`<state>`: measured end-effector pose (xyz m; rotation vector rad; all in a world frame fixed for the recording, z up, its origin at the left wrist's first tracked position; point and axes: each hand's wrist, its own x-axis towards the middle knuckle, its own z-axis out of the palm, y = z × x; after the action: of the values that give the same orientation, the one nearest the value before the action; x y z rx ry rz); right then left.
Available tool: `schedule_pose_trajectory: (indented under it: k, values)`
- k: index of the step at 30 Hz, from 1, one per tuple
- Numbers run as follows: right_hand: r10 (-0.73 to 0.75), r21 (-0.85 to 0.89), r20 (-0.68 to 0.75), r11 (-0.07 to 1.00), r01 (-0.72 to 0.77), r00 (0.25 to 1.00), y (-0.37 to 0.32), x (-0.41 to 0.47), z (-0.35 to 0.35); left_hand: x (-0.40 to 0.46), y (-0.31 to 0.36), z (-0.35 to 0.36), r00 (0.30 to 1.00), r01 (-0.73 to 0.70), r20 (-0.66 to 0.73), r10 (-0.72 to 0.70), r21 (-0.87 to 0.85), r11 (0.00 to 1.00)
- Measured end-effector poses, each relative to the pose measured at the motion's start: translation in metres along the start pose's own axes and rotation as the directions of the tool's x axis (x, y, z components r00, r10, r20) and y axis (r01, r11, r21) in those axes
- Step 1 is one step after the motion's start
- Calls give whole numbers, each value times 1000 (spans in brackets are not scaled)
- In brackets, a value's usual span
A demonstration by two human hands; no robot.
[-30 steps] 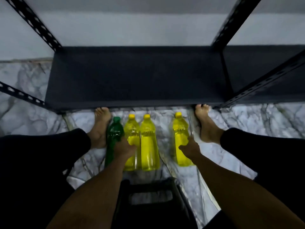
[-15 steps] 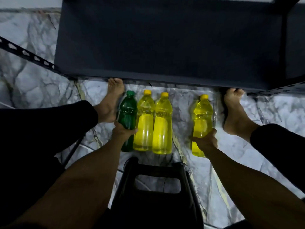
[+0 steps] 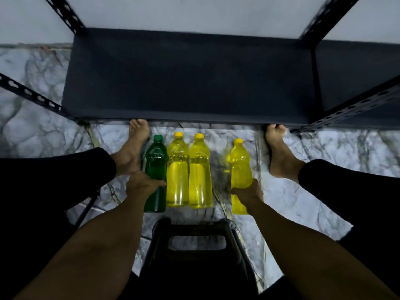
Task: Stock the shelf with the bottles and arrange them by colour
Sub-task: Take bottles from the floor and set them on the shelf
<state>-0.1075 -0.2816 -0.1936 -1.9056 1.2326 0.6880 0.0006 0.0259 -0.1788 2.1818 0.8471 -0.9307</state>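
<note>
Head view showed both hands closed on bottles that stood on the marble floor (image 3: 303, 202) in front of the dark shelf (image 3: 190, 79). The left hand (image 3: 141, 185) was wrapped around the middle of the green bottle (image 3: 155, 161), which sat just beside the left foot (image 3: 133, 152) and touched the nearer of the two yellow bottles (image 3: 188, 172) standing untouched in the centre. The right hand (image 3: 249, 191) gripped the lone yellow bottle (image 3: 240, 167), set apart from that pair. Compared with half a second and a second earlier, the grips looked the same in place and firmness, and all four bottles stood in the same order on the floor; the main difference was the camera's tilt, which now took in more of the bare shelf board and its uprights. By my reading, the grasp was settled and a lift onto the shelf was due, with no bottle stocked yet. A dark stool (image 3: 194, 252) stood between the forearms.
</note>
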Motion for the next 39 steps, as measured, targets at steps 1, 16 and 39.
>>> schedule_pose_trajectory:
  k: [1,16,39]
  values:
    - [-20,8,-2,1000,20,1000,-1,-6,-1,-4,0,0,1000,-23,0,23,-22,999]
    - [-492,263,-222,801,537,842,-76,-132,-67,-164,66,-19,797,-559,-316,515,-61,827]
    - [-875,269,-472,-26,963,108,-196,-357,-255,-392,191,-198,74,-983,-641,764,81,163]
